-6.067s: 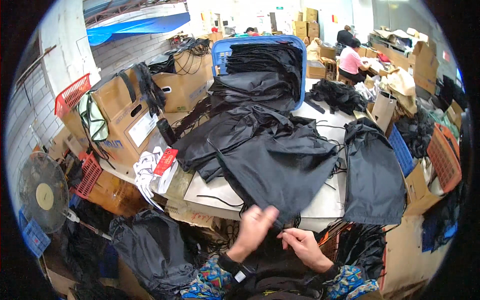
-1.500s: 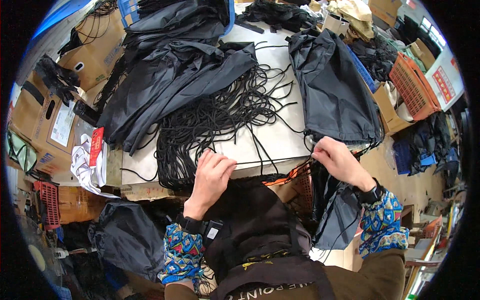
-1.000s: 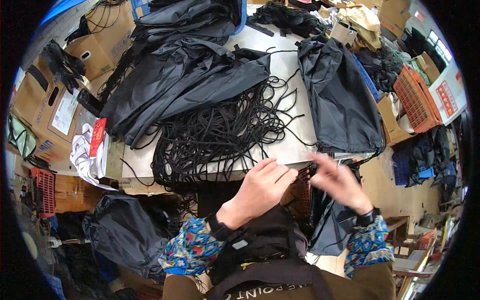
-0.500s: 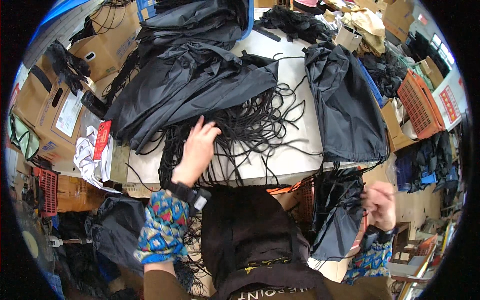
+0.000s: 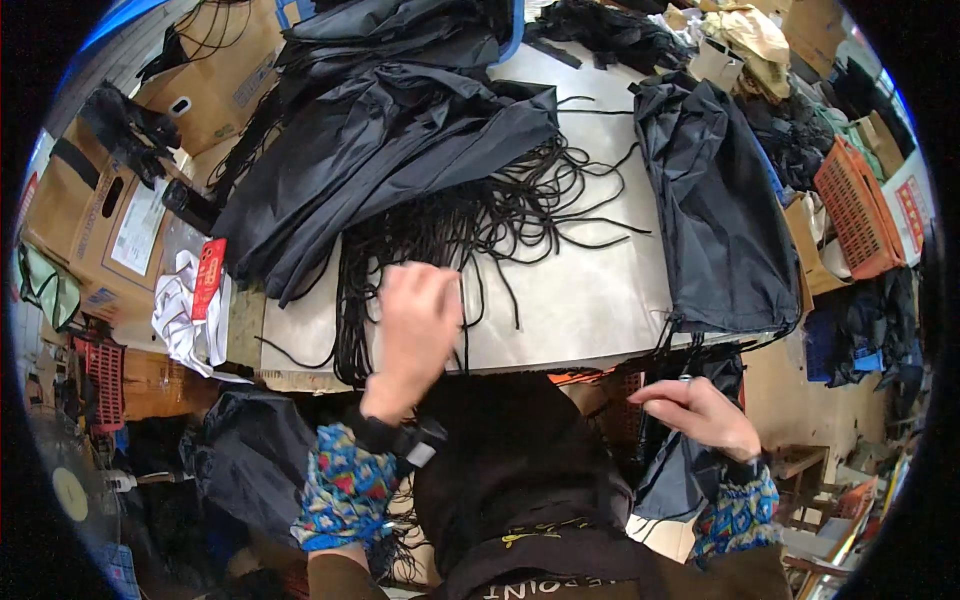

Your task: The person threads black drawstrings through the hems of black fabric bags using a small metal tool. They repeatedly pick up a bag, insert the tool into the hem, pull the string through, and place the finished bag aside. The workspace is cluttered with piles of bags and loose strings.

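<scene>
Your left hand (image 5: 415, 325) blurs over the cords (image 5: 430, 232), fingers curled, grip unclear; your right hand (image 5: 698, 412), fingers loosely extended, is near the table (image 5: 580, 300).

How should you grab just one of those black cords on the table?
The black cords are probably easiest to pinch by one free end, coming from the right. There, several ends fan out separately across the white tabletop, with bare surface around them. Toward the left hand they lie bunched together, so singling one out looks harder.
</scene>
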The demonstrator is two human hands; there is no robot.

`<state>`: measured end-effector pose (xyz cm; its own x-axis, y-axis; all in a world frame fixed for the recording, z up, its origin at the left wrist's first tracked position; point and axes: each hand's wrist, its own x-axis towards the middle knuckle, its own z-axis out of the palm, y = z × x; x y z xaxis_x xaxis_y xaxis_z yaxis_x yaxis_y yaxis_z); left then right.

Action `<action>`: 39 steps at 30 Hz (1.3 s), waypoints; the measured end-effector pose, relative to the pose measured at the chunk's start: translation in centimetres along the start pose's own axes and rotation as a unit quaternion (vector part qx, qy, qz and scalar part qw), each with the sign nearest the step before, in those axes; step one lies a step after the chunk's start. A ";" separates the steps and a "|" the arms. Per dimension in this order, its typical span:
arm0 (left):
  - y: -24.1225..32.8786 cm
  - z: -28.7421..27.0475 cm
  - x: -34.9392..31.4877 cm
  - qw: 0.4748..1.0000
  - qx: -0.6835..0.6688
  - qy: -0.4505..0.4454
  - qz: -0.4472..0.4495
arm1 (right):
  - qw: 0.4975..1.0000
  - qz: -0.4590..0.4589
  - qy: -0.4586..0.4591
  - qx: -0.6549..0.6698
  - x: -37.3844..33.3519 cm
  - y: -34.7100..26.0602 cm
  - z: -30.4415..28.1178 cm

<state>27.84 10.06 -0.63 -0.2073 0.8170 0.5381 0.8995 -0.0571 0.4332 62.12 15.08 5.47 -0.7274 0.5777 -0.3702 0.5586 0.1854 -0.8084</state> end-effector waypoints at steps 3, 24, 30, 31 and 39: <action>3.5 1.7 -1.5 0.995 -0.011 -0.081 0.056 | 0.994 -0.078 -0.052 0.053 3.6 -1.0 2.5; 10.4 -7.0 -10.5 0.447 -0.803 -0.023 -0.392 | 0.974 -0.159 -0.115 0.112 4.1 -5.4 8.7; 10.8 -4.9 -14.1 0.435 -0.741 -0.012 -0.512 | 0.982 -0.140 -0.090 0.093 4.7 -4.8 10.7; 11.1 -4.8 -14.1 0.442 -0.741 -0.002 -0.506 | 0.980 -0.150 -0.093 0.087 4.8 -4.8 10.9; 10.1 -6.2 -13.5 0.479 -0.728 0.137 -0.470 | 0.974 -0.139 -0.129 0.126 5.6 -5.1 13.1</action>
<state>37.38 -5.09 0.99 -0.4805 0.7792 -0.4024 -0.8224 -0.2410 0.5153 50.03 6.97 1.51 -0.9309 0.3077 -0.1968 0.2336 0.0872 -0.9684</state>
